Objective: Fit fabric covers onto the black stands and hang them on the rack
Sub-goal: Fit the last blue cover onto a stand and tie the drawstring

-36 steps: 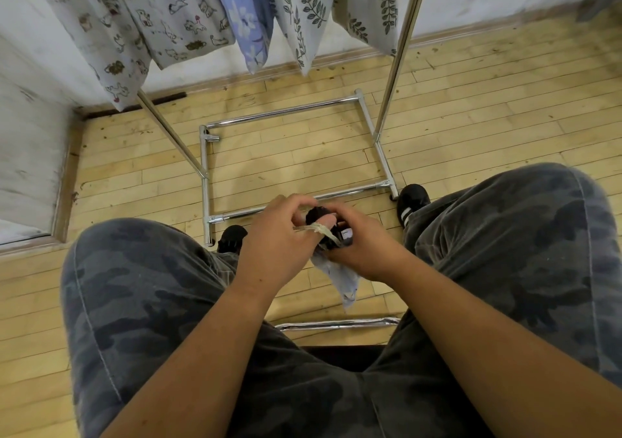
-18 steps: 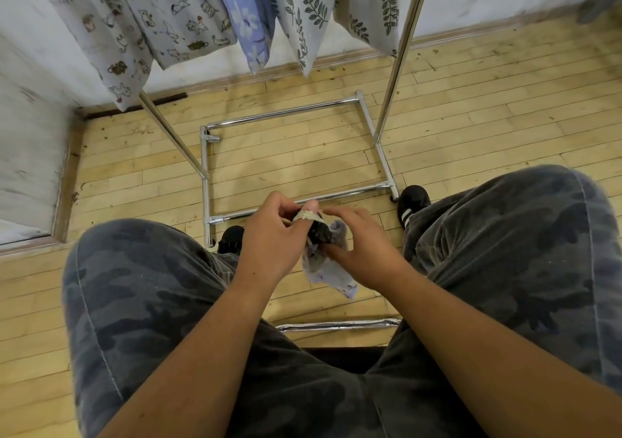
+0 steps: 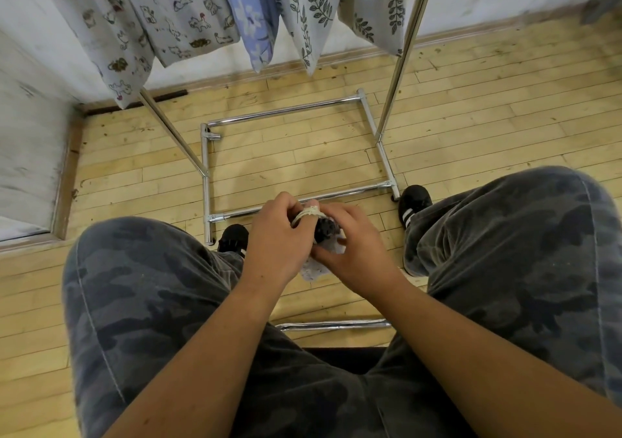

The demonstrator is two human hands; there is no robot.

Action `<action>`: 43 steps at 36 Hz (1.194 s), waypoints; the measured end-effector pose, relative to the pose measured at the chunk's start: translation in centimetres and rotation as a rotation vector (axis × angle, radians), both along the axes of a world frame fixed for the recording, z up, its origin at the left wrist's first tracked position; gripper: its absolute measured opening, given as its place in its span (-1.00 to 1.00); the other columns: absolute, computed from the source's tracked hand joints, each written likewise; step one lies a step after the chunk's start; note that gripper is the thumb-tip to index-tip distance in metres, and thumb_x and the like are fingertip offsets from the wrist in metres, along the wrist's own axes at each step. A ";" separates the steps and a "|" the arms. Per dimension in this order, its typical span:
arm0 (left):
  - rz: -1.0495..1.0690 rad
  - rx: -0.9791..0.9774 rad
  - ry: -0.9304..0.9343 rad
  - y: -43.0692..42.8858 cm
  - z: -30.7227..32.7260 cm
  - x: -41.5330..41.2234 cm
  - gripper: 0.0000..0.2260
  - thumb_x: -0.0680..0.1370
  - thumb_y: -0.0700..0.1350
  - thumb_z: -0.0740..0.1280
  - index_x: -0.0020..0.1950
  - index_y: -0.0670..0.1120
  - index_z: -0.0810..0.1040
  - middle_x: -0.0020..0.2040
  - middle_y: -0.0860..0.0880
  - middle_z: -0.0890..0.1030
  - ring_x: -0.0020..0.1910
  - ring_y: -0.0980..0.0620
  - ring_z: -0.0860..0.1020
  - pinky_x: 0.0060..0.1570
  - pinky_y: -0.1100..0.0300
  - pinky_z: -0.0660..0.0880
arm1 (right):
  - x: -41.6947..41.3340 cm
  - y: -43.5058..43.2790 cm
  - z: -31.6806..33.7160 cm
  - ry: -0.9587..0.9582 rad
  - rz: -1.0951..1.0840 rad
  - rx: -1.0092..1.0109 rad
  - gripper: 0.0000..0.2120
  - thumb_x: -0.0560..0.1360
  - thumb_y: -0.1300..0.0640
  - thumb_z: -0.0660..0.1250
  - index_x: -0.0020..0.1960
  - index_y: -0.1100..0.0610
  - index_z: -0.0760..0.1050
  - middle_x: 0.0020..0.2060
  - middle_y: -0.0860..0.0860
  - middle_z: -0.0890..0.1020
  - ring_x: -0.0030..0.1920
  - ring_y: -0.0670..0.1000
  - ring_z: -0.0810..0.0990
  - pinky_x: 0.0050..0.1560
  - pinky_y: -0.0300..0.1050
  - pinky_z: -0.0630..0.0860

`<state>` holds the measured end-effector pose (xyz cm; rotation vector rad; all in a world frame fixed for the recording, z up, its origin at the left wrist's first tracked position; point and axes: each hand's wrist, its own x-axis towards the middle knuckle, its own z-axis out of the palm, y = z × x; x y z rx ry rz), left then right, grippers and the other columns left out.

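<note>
Between my knees both hands work on one small bundle. My left hand [image 3: 277, 235] pinches a pale cord [image 3: 304, 216] that is looped round one of its fingers. My right hand [image 3: 353, 249] grips a small black stand [image 3: 324, 230] with a light patterned fabric cover [image 3: 314, 271] hanging below it. Most of the stand and cover is hidden behind my fingers. A chrome rack [image 3: 402, 54] stands in front of me, with several covered pieces [image 3: 161, 16] hanging from its top.
The rack's chrome base frame [image 3: 286, 114] lies on the wooden floor just past my black shoes [image 3: 412, 202]. My legs in camouflage trousers [image 3: 151, 303] flank the hands. A chrome bar [image 3: 333, 325] and a dark seat edge [image 3: 343, 353] are below. A white wall runs left and behind.
The cover, which hung loose below the hands, has been gathered up closer to the stand. The cord has been drawn round a left finger, and both hands have closed tighter together.
</note>
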<state>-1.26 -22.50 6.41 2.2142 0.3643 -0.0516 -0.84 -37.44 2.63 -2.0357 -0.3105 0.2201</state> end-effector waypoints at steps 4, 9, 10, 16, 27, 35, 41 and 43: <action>-0.042 0.028 0.046 0.0 0.3 0.1 -0.75 0.59 0.14 0.32 -0.15 0.00 0.43 -0.16 -0.03 0.53 -0.19 -0.03 0.50 -0.28 0.13 0.41 | 0.0 0.2 -0.2 0.009 0.034 -0.017 -0.50 0.56 0.07 0.46 0.47 -0.03 0.44 0.30 -0.08 0.48 0.27 -0.14 0.49 0.28 -0.24 0.49; -0.124 -0.039 0.162 0.3 1.2 0.3 -0.87 0.58 0.05 0.35 -0.01 0.02 0.50 -0.01 0.02 0.60 -0.04 0.01 0.57 -0.12 0.09 0.52 | 0.1 0.2 -0.5 0.006 0.066 -0.105 -0.58 0.57 0.06 0.42 0.39 0.03 0.45 0.20 -0.08 0.49 0.18 -0.08 0.48 0.21 -0.20 0.46; -0.142 -0.045 0.171 0.4 1.4 0.3 -0.88 0.59 0.05 0.35 0.00 0.02 0.50 0.00 0.03 0.60 -0.05 0.02 0.57 -0.15 0.13 0.51 | 0.1 0.2 -0.5 -0.001 0.072 -0.129 -0.59 0.55 0.05 0.42 0.37 0.01 0.45 0.18 -0.09 0.48 0.17 -0.06 0.48 0.19 -0.18 0.46; -0.193 0.020 0.134 0.7 1.1 0.5 -0.83 0.60 0.04 0.30 -0.08 -0.03 0.44 -0.16 -0.07 0.55 -0.26 -0.03 0.46 -0.30 0.11 0.40 | -0.1 0.3 -0.7 -0.012 0.087 -0.176 -0.55 0.49 0.05 0.45 0.34 -0.02 0.42 0.15 -0.12 0.46 0.18 -0.03 0.45 0.18 -0.01 0.54; -0.049 0.146 -0.082 0.1 1.0 -0.1 -0.86 0.57 0.01 0.31 -0.16 0.01 0.47 -0.31 0.03 0.55 -0.31 0.02 0.53 -0.30 -0.05 0.55 | 0.0 0.1 -0.1 0.055 0.134 -0.152 -0.24 0.47 -0.23 0.46 0.55 -0.05 0.24 0.34 -0.10 0.43 0.35 -0.05 0.42 0.36 -0.10 0.43; 0.062 -0.408 0.182 -0.4 1.9 0.4 -0.82 0.55 -0.04 0.42 -0.25 0.00 0.59 -0.29 0.09 0.53 -0.28 0.13 0.51 -0.19 0.19 0.43 | -0.2 0.6 0.8 0.005 0.093 -0.040 -0.63 0.56 0.08 0.42 0.31 -0.02 0.39 0.11 -0.11 0.51 0.13 -0.07 0.48 0.06 -0.32 0.40; 0.089 -0.703 0.275 0.0 2.3 0.6 -0.90 0.56 -0.05 0.43 -0.10 -0.04 0.71 -0.15 0.02 0.69 -0.17 0.14 0.65 -0.12 0.19 0.50 | 0.0 -0.2 1.6 0.114 0.149 0.059 -0.53 0.60 0.17 0.38 0.37 -0.13 0.25 0.19 -0.16 0.56 0.16 -0.24 0.57 0.17 -0.28 0.56; 0.108 -0.766 0.267 0.0 2.4 0.6 -0.87 0.58 -0.02 0.42 -0.09 -0.03 0.72 -0.08 -0.02 0.71 -0.10 0.07 0.68 -0.10 0.17 0.54 | 0.0 -0.1 1.8 0.137 0.139 0.094 -0.51 0.61 0.17 0.36 0.45 -0.05 0.25 0.23 -0.11 0.57 0.22 -0.15 0.59 0.23 -0.08 0.59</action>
